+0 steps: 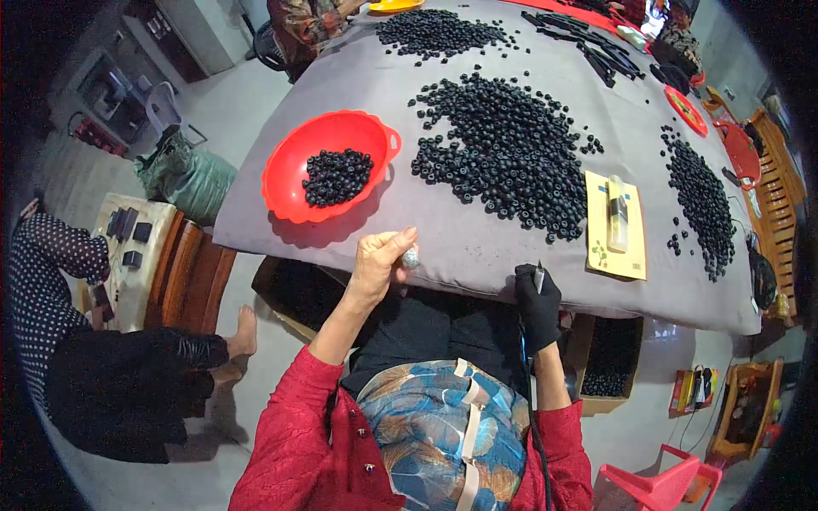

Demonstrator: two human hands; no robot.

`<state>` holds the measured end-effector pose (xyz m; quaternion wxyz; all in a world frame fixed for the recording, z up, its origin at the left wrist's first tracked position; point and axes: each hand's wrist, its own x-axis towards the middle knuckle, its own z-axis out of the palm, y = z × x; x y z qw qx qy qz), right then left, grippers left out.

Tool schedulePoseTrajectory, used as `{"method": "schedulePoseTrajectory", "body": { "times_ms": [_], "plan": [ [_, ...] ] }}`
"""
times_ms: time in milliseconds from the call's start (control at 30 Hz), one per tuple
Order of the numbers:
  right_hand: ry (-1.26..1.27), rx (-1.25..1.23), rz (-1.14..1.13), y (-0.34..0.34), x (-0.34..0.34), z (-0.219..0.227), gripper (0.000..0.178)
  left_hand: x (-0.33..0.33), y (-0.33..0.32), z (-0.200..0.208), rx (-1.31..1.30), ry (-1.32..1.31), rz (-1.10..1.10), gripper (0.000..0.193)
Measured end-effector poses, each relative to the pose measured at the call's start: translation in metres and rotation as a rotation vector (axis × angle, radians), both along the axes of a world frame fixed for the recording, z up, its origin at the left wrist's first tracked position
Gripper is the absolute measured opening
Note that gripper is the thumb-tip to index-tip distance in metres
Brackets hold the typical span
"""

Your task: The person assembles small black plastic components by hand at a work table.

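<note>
My left hand (379,266), bare, is closed near the table's front edge. A silvery-grey rounded bit shows at its fingers; I cannot tell if it is a held piece or a wrapped fingertip. My right hand (538,311), in a black glove, grips a slim pen-like tool (539,274) with a metallic tip pointing up. A dark cord (530,400) runs down beside that forearm. Beyond my left hand stands a red scalloped bowl (285,175) holding small black ring-like pieces (339,177). A large pile of such pieces (511,153) spreads ahead of both hands.
A grey cloth covers the table (383,230). Right of the pile, a clear tube (617,221) lies on a yellow booklet (626,266). More black pieces (699,200) lie farther right. Below are boxes (635,375) and a pink stool (660,485). A person in dotted sleeves (64,247) sits left.
</note>
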<state>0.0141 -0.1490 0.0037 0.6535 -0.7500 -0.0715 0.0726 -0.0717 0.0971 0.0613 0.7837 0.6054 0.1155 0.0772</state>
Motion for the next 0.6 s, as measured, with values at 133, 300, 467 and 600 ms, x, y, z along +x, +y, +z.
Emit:
{"method": "schedulePoseTrajectory", "body": {
  "times_ms": [133, 300, 467, 600],
  "plan": [
    [0.048, 0.023, 0.007, -0.001, -0.001, 0.005, 0.019, 0.001, -0.027, 0.012, -0.099, -0.03, 0.027, 0.029],
    [-0.016, 0.009, 0.042, -0.003, 0.0, 0.002, 0.019, -0.002, -0.015, -0.003, -0.072, -0.06, -0.206, 0.031],
    [0.024, -0.013, 0.066, -0.002, -0.003, 0.022, 0.018, 0.002, -0.02, -0.013, -0.08, 0.038, -0.163, 0.028],
    [-0.044, -0.021, 0.078, -0.003, 0.001, 0.005, 0.019, 0.008, -0.045, 0.004, -0.047, 0.044, -0.072, 0.026]
  ]
}}
